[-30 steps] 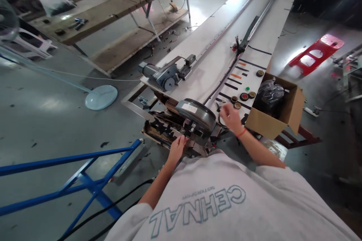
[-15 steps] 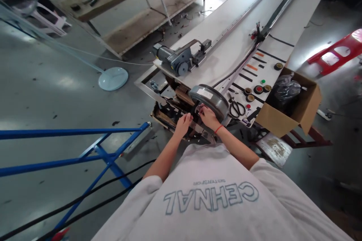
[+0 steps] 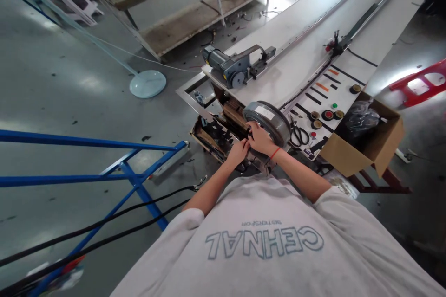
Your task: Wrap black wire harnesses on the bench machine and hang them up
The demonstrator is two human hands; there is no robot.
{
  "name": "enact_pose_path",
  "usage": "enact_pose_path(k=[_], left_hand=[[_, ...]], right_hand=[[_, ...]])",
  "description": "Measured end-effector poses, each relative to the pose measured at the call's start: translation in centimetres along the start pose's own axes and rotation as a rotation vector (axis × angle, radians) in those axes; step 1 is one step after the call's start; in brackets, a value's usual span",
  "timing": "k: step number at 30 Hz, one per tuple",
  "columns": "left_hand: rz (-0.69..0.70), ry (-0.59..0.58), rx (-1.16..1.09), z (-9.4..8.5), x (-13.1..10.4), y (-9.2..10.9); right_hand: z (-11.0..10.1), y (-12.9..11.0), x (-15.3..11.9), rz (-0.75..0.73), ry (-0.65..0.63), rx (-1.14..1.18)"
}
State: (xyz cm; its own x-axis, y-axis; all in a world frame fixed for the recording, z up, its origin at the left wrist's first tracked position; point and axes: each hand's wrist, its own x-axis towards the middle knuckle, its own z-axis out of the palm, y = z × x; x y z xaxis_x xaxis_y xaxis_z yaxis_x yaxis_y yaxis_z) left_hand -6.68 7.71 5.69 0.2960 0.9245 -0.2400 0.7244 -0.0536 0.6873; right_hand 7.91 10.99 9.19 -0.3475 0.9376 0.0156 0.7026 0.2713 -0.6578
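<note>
My left hand [image 3: 238, 153] is closed, its fingertips pinched together close to my other hand. Whatever lies between those fingers is too small to make out. Beside it, my right hand [image 3: 260, 139] has its fingers curled against the near side of a grey round drum [image 3: 284, 123] with a white label on top. What the right fingers hold is hidden behind them. Black-handled scissors [image 3: 298, 135] lie on the white table just right of the drum.
A grey motor unit [image 3: 226, 67] is mounted at the long white table's [image 3: 296, 51] left end. Tape rolls [image 3: 327, 115] and strips lie right of its rail. An open cardboard box [image 3: 388, 134] stands at right, a blue metal frame [image 3: 132, 176] with black cables at left.
My hands have come together; the left moved right toward the right hand, which now hides more of the drum's near side. The whole view has shifted slightly.
</note>
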Motion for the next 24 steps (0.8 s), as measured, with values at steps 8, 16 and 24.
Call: enact_pose_path(k=[8, 16, 24], left_hand=[[-0.041, 0.058, 0.035, 0.1, -2.2, 0.6], [-0.221, -0.076, 0.1, 4.2, -5.1, -6.5], [-0.211, -0.021, -0.052, 5.0, -7.3, -8.5]], right_hand=[[-1.6, -1.4, -3.7, -0.094, 0.025, -0.108], [-9.9, 15.7, -10.8, 1.262, 0.572, 0.001], [-6.7, 18.2, -11.4, 1.352, 0.715, 0.083]])
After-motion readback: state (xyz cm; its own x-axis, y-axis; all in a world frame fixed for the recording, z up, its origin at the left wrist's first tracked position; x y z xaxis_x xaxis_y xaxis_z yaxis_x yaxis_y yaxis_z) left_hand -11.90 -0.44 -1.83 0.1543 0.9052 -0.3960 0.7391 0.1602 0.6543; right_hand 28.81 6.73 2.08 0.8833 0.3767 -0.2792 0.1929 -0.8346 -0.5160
